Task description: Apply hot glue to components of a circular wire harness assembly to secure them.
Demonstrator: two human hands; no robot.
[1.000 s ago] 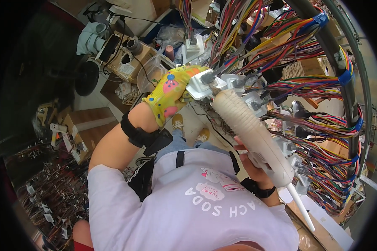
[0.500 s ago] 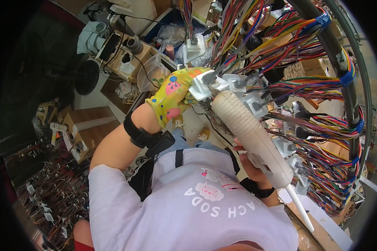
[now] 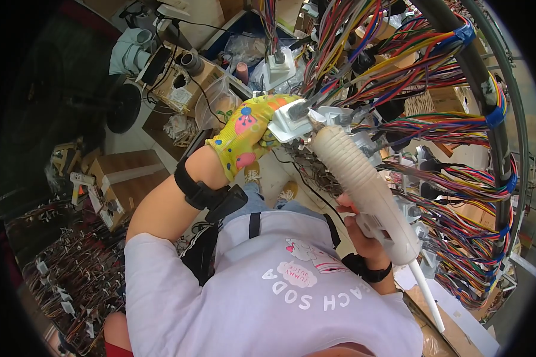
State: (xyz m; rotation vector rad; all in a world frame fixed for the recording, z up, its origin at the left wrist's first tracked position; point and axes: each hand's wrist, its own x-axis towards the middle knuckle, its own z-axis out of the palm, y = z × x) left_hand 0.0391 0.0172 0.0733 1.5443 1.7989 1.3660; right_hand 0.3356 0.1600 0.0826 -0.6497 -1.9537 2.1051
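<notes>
Yellow glove (image 3: 227, 156) on, the left hand (image 3: 253, 124) pinches the edge of a white connector (image 3: 284, 127), its fingertips partly hidden behind it. Curled against a glue gun (image 3: 363, 181), the right hand (image 3: 363, 239) holds it slanting, nozzle (image 3: 317, 125) just beside the connector and a white glue stick (image 3: 428, 298) jutting from its rear. Coloured wires (image 3: 438, 128) stretch in bundles to a curved bar (image 3: 475, 70) at right, fastened with blue tape (image 3: 495, 116)

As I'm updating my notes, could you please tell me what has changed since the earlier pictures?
The front of the pale handheld tool has swung slightly right. The right hand keeps its grip on it; the gloved left hand still holds the white plastic piece.
</notes>
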